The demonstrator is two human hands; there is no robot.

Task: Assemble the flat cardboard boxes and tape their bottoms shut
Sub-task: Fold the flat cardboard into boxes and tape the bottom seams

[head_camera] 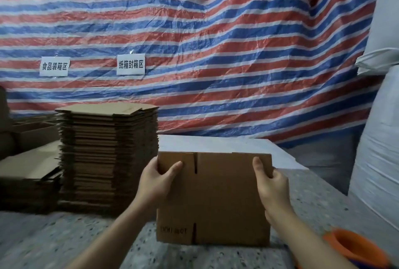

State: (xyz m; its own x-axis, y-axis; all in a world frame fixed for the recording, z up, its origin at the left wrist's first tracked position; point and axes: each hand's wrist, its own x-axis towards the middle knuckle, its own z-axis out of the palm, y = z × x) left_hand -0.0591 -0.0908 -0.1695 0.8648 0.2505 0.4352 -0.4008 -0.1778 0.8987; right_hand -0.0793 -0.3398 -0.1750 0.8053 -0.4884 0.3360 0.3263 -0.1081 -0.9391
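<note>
A flat brown cardboard box [218,199] stands upright in front of me on the speckled floor, with slots at its top and bottom edges. My left hand [156,181] grips its upper left edge, thumb on the near face. My right hand [271,184] grips the upper right edge the same way. To the left rises a tall stack of flat cardboard boxes [108,156]. An orange tape roll or dispenser [356,247] shows partly at the lower right corner.
A lower pile of cardboard [28,171] lies at far left. Behind the box sits a white slab [218,144]. A red, white and blue striped tarp [194,42] with two paper signs hangs behind. Large white sacks [377,139] stand on the right.
</note>
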